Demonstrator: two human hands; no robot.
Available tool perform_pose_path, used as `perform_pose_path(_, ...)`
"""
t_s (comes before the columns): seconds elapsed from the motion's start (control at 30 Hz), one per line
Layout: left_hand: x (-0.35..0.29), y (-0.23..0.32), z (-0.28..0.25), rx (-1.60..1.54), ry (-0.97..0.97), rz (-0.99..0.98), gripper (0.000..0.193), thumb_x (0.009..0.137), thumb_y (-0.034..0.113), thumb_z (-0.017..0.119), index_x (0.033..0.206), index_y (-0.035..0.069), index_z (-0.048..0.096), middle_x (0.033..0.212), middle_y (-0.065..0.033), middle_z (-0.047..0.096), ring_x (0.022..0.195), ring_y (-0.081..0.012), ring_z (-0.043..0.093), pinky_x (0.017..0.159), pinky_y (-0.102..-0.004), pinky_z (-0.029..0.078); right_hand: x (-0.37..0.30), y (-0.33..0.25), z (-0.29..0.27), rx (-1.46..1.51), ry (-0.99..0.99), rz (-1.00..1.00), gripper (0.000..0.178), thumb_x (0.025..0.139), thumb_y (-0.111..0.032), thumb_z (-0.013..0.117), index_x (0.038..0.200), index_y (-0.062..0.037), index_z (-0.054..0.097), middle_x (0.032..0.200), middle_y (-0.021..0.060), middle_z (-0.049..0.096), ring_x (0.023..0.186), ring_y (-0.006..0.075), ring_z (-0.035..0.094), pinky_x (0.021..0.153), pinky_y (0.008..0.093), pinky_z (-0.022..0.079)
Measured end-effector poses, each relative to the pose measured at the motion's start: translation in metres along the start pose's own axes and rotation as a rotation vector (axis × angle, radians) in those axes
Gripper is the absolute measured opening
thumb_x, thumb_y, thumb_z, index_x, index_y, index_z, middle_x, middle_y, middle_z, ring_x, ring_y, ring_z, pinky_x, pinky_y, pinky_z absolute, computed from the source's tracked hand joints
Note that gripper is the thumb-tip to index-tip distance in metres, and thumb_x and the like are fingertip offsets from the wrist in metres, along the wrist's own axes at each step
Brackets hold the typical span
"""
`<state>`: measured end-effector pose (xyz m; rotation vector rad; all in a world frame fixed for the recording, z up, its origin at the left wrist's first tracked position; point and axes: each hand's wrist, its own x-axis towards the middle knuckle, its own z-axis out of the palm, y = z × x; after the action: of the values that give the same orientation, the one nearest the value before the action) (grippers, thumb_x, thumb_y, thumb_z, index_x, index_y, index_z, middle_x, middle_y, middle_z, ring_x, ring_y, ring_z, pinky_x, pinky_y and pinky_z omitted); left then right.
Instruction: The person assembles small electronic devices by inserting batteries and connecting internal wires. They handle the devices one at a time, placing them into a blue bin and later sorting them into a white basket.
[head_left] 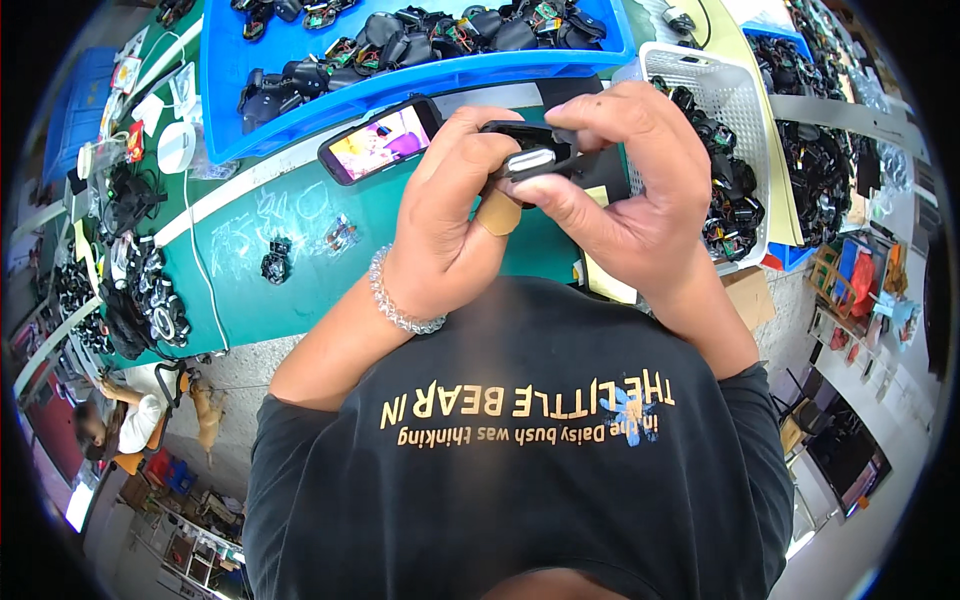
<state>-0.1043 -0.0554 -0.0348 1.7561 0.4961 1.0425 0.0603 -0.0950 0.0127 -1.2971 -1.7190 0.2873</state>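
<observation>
My left hand (445, 225) and my right hand (645, 175) hold one small black plastic housing (566, 146) between them, above the front of the green table. A shiny oblong silver-white piece (530, 163) sits in the housing's near side. My left fingers are closed on its left side, with a tan wrap (497, 213) around the thumb. The right thumb presses by the silver-white piece, while the right index finger bends over the top right corner. The housing's far side is hidden. A phone (380, 141) playing a picture lies just beyond my left hand.
A blue tray (430, 76) of black housings stands behind my hands. At right is a white basket (768, 190) of black parts. A small black part (276, 260) and clear plastic scraps (262, 212) lie on the left, near a white cable (196, 245). Another person (140, 420) sits far left.
</observation>
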Motion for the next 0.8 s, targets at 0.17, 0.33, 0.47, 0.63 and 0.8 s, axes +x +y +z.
perform_pose_path(0.17,0.001,-0.001,0.001,-0.045,0.032,0.043,0.021,0.079,-0.007,0.053,0.099,-0.001,0.052,0.105,-0.0184,0.052,0.074,-0.0166,0.055,0.062,-0.0250,0.045,-0.003,0.005,-0.007,0.169,-0.055,-0.004,0.025,0.072,-0.013,0.075,0.089,-0.0015,0.061,0.088,0.0090,0.055,0.079,0.0188,0.051,0.073,0.0286,0.042)
perform_pose_path(0.33,0.001,-0.005,0.000,-0.092,0.018,0.092,0.019,0.081,-0.005,0.053,0.099,0.001,0.053,0.103,-0.0178,0.053,0.082,-0.0190,0.055,0.065,-0.0257,0.045,-0.003,0.007,-0.003,0.292,-0.017,0.015,0.015,0.075,-0.011,0.071,0.083,-0.0032,0.061,0.092,0.0094,0.052,0.086,0.0194,0.049,0.075,0.0288,0.040)
perform_pose_path(0.47,0.002,0.003,-0.002,-0.229,-0.030,0.001,0.019,0.080,-0.006,0.051,0.097,0.001,0.053,0.098,-0.0169,0.055,0.088,-0.0218,0.054,0.066,-0.0270,0.045,0.000,0.005,-0.008,0.273,-0.094,0.012,0.016,0.079,-0.015,0.068,0.085,-0.0031,0.060,0.098,0.0096,0.049,0.092,0.0195,0.046,0.084,0.0303,0.037)
perform_pose_path(0.63,0.010,0.005,-0.011,-0.277,-0.198,0.005,0.017,0.079,-0.006,0.050,0.094,0.000,0.055,0.100,-0.0179,0.055,0.086,-0.0224,0.054,0.069,-0.0281,0.045,0.004,0.000,-0.015,0.335,-0.183,0.038,0.017,0.079,-0.018,0.069,0.084,-0.0037,0.061,0.101,0.0097,0.047,0.093,0.0196,0.045,0.083,0.0302,0.037)
perform_pose_path(0.8,0.018,0.014,-0.024,-0.419,-0.414,-0.064,0.021,0.079,-0.003,0.050,0.099,-0.002,0.056,0.102,-0.0171,0.055,0.090,-0.0263,0.055,0.074,-0.0335,0.046,0.003,0.002,-0.018,0.545,-0.265,0.048,0.023,0.078,-0.022,0.070,0.090,-0.0041,0.065,0.104,0.0111,0.046,0.094,0.0202,0.045,0.082,0.0297,0.037)
